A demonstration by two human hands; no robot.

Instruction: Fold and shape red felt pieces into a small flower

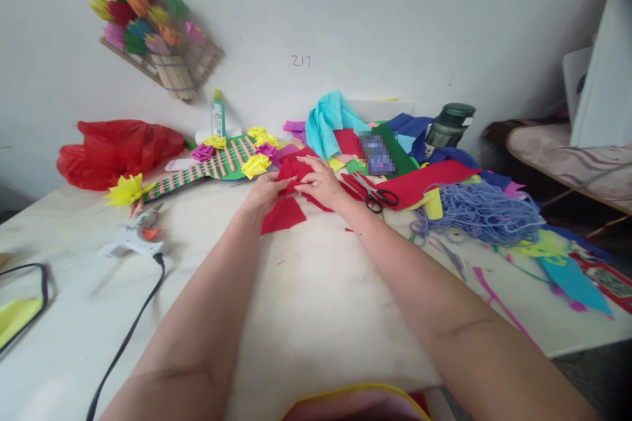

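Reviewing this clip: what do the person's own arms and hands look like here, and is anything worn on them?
Both arms are bare along their whole visible length, with no sleeves. The left hand and right hand are bare too: no gloves, and no watch, bracelet or ring can be made out. No markings or cables on either arm.

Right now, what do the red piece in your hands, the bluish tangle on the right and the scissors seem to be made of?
Red piece, held by the left hand and right hand: probably felt or crepe paper, matte, with soft folds and clean cut edges. Bluish tangle: looks like yarn, in loose fuzzy strands. Scissors: pale metal-looking blades, glossy black handles, likely plastic.
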